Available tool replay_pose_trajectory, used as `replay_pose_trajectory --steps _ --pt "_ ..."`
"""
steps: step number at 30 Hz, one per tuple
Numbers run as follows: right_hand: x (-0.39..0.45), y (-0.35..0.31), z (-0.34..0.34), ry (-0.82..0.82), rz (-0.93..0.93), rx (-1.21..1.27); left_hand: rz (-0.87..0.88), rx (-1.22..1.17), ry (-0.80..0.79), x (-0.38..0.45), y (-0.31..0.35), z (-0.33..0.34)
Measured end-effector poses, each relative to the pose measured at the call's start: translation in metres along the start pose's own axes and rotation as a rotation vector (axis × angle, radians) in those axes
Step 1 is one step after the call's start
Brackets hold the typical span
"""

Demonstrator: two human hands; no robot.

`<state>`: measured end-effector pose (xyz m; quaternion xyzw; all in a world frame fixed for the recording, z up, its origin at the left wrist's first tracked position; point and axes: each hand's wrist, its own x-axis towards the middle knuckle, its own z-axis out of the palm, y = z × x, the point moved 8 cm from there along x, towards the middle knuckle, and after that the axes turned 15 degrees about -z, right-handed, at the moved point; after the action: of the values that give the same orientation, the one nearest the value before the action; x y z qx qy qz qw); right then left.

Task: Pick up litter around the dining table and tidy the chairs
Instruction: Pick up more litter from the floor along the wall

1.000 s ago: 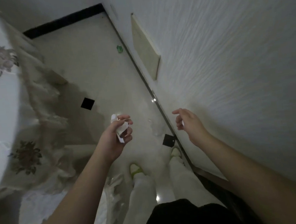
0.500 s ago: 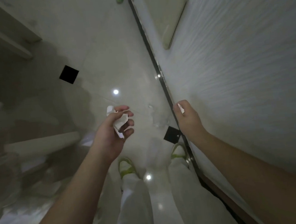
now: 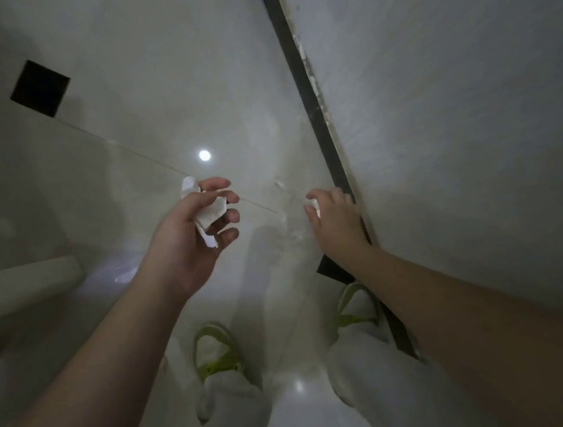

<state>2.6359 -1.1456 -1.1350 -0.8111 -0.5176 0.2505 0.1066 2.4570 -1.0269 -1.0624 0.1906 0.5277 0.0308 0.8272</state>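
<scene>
My left hand (image 3: 189, 236) is held out over the pale tiled floor and grips several crumpled white paper scraps (image 3: 209, 213), which stick out above and below its curled fingers. My right hand (image 3: 337, 218) hangs low by the black skirting strip (image 3: 311, 107) with its fingers curled round a small white scrap (image 3: 314, 206) that shows at the fingertips. No chair or table top is in view.
A textured white wall (image 3: 452, 110) fills the right side. A pale furniture leg (image 3: 22, 283) lies at the left edge. Black square insets (image 3: 39, 88) mark the glossy floor. My feet in green-strapped sandals (image 3: 217, 350) stand below the hands.
The view has tipped down toward the floor and closer to it. My right hand has dropped to the skirting and now has a small white scrap. The left hand keeps its paper.
</scene>
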Motion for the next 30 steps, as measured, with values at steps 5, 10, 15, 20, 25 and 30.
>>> replay_pose_trajectory --steps 5,10,15,20,25,30 --pt "0.015 0.021 0.054 0.026 -0.043 -0.066 -0.025 0.036 0.022 0.050 -0.023 -0.018" --pt "0.027 0.038 0.101 -0.091 -0.088 -0.188 -0.046 0.042 0.005 0.084 -0.037 -0.023" --pt "0.041 0.043 0.132 -0.194 -0.137 -0.256 -0.049 0.027 -0.003 0.103 -0.042 -0.034" --pt "0.033 0.056 0.160 -0.293 -0.090 -0.278 -0.067 0.008 -0.011 0.111 -0.047 -0.044" --pt "0.028 0.065 0.171 -0.384 -0.003 -0.184 -0.071 0.015 -0.012 0.116 -0.047 -0.050" --pt "0.014 0.070 0.152 -0.259 0.066 -0.080 -0.078 0.002 -0.015 0.110 -0.047 -0.050"
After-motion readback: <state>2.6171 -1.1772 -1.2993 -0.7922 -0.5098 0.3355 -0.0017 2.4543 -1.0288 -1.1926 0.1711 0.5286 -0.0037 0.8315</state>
